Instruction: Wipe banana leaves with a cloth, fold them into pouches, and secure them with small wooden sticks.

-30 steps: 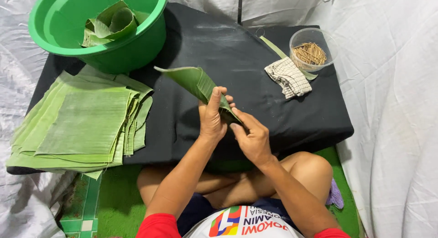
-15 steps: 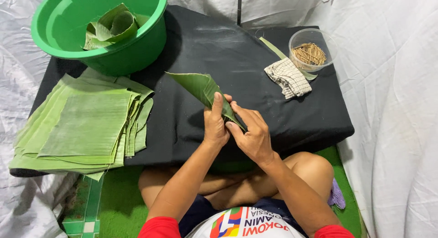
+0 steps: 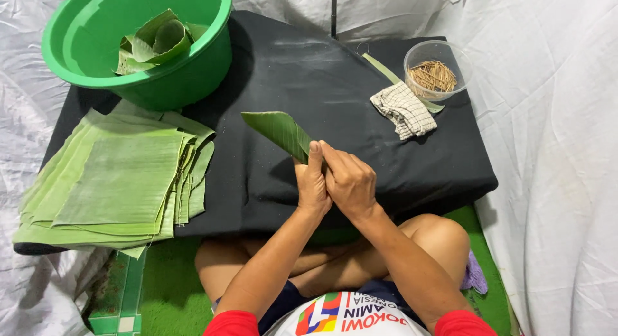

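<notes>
Above the black cloth [image 3: 360, 149], both hands [image 3: 335, 181] pinch a folded banana leaf [image 3: 280, 131].

A makeshift home food-prep spot (floor seating): black-draped low table [image 3: 360, 149], white sheeting [image 3: 553, 149], banana leaves [image 3: 116, 175].

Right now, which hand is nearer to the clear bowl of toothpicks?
Right. The right hand grips the folded banana leaf on the side toward the clear bowl of toothpicks, which sits up and to its right; the left hand lies just beyond it.
</notes>
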